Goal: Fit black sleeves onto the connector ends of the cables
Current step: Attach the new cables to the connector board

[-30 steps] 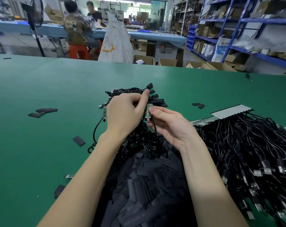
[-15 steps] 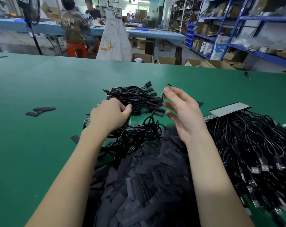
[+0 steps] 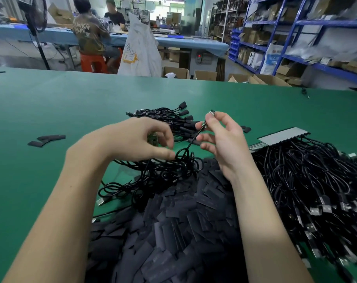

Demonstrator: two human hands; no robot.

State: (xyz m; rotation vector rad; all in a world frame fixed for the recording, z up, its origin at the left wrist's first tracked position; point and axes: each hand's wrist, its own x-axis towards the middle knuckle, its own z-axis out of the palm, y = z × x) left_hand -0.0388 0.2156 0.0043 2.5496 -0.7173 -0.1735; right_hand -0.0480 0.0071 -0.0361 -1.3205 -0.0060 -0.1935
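Green table (image 3: 51, 103) fronts blue shelving (image 3: 296, 23).

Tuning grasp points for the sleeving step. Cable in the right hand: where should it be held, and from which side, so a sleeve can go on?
Judging by its pose, pinch the cable just below the connector end, from the side, as the right hand does. The cord is thin and limp; the bare tip points up and away, so it stays free for a sleeve from the sleeve pile.
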